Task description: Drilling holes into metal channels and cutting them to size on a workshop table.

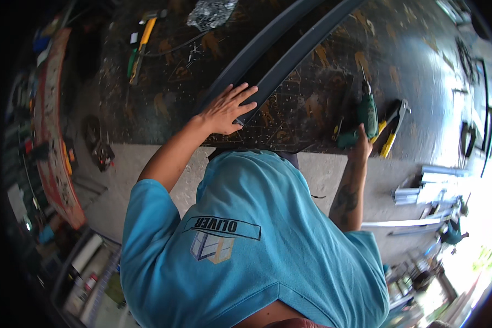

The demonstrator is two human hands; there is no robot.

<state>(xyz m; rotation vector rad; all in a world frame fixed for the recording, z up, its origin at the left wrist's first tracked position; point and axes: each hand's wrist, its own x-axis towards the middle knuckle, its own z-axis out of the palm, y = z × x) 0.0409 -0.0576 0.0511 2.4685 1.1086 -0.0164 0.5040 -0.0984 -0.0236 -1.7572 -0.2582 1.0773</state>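
Observation:
My left hand [227, 109] lies flat with its fingers spread on the near end of a long dark grey metal profile [290, 54]. A second profile [246, 57] runs beside it, and both stretch away across the dark worktable [164, 104]. My right hand [359, 143] is at the table's right side, closed on the grip of a green power drill [367, 112] that lies on the table with its bit pointing away. My blue shirt fills the lower middle of the view and hides the table's near edge.
Yellow-handled pliers [391, 131] lie just right of the drill. A yellow-handled tool [142, 41] and a shiny crumpled bag [210, 12] sit at the far left of the table. Pale metal profiles [429, 188] lie on the floor at right. A red board [52, 126] stands at left.

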